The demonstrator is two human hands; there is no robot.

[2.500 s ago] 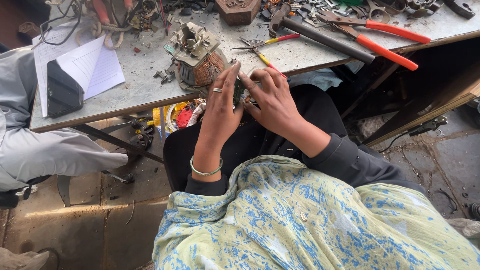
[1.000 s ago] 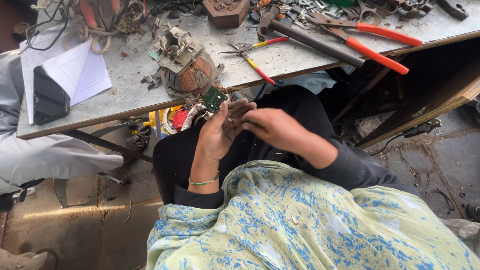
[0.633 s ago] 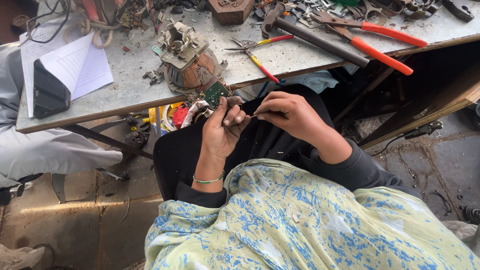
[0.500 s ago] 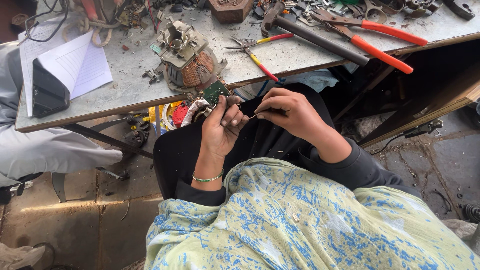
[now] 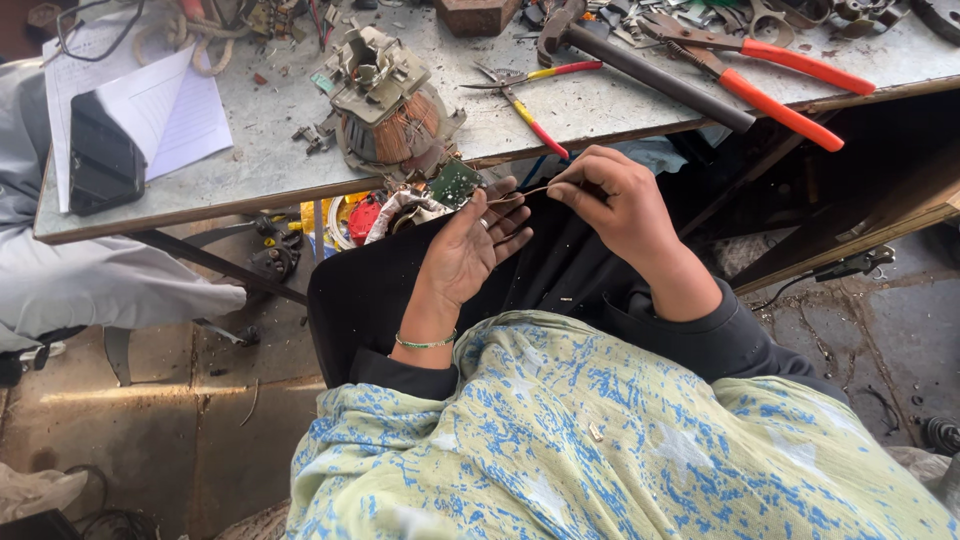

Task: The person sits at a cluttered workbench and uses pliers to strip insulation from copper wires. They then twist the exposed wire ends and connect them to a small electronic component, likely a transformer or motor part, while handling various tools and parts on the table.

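Compared with a moment ago, your left hand (image 5: 468,248) is lying more open, palm up, fingers spread rather than curled, with the small green circuit board (image 5: 455,182) resting at its fingertips just below the edge of the grey workbench (image 5: 250,165). Your right hand (image 5: 612,200) is now pinching a thin wire (image 5: 520,193) between thumb and forefinger, drawing it away from the board; the other fingers are curling in. On the bench, a copper-wound motor core (image 5: 392,115) is sitting just above the board. At the left edge, lined white paper (image 5: 165,105) is lying under a flat black rectangular case (image 5: 100,158). Orange-handled cutters (image 5: 775,85) are lying to the right
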